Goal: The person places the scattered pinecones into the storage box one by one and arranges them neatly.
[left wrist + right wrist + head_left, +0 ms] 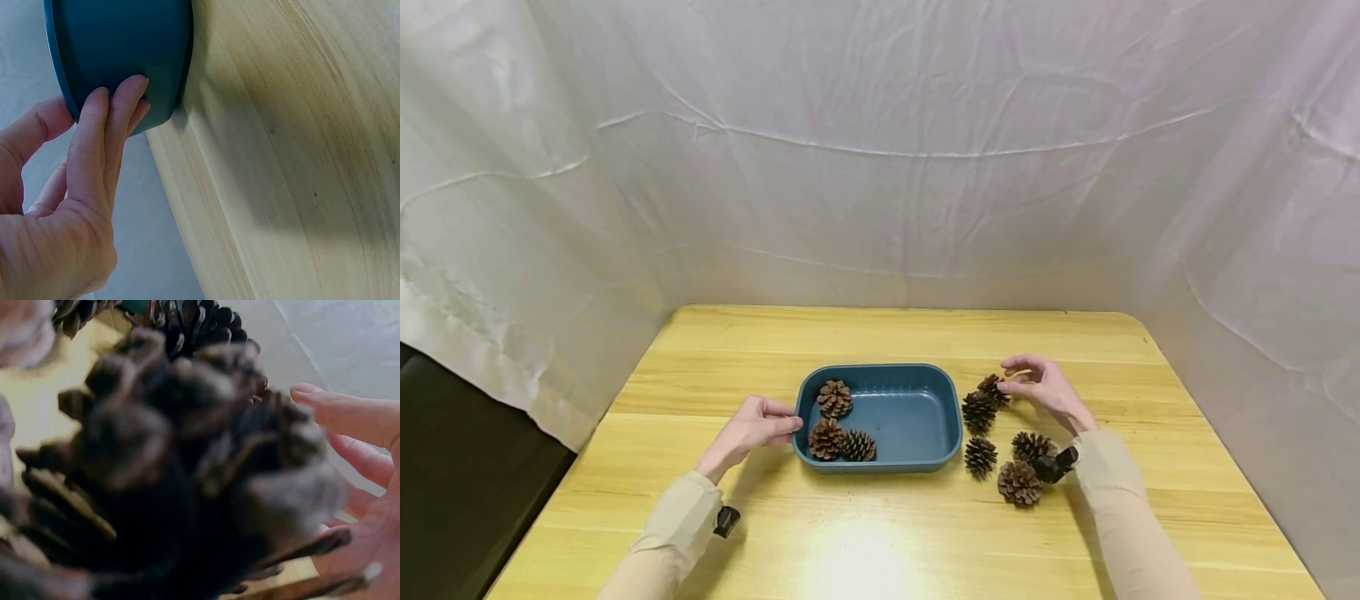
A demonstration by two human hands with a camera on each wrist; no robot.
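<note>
A blue rectangular container point(898, 467) sits on the table with three brown pine cones in its left part, one of them at the back point(834, 399). My left hand point(765, 422) pinches its left rim, thumb over the edge and straight fingers point(89, 140) against the outer wall. Right of the container, my right hand point(1037, 385) reaches over the farthest loose pine cone point(990, 385), thumb and index finger spread apart, fingertips right at its scales. In the right wrist view, a near pine cone point(181, 444) blocks much of that hand point(359, 456).
More pine cones lie on the table right of the container: one beside its wall point(978, 412), another nearer point(981, 457), and two by the right wrist, including a round one point(1019, 483). White cloth point(880, 208) hangs behind the wooden table point(760, 333).
</note>
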